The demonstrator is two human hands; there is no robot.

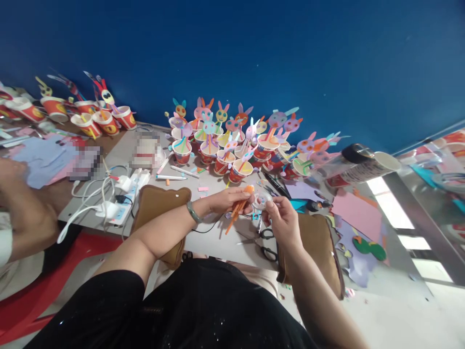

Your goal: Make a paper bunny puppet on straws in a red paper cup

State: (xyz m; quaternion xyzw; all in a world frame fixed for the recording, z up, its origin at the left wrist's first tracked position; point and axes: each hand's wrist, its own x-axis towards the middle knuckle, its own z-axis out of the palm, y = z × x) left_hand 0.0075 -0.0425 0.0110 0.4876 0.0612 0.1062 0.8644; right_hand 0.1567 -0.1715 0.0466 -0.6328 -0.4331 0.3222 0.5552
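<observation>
Thin orange strips [235, 217], which look like paper, slant down from the pinched fingers of my left hand [229, 199]. A small orange piece at their top end is partly covered by those fingers. Close beside it, my right hand [285, 222] grips a roll of clear tape [260, 198] between thumb and fingers. Both hands are above the table's front part, almost meeting. Below my right hand lies a pair of scissors [268, 253] with black handles. Just behind the hands stands a red paper cup [240, 170] with a paper rabbit figure in it.
Several more cups with rabbit figures [209, 127] crowd against the blue wall [232, 53]. A power strip [127, 201] with tangled cables lies left. Brown cushions [160, 206] flank my arms. Pink paper [358, 213] and a bottle [358, 155] are right. Another person's arm [31, 208] shows left.
</observation>
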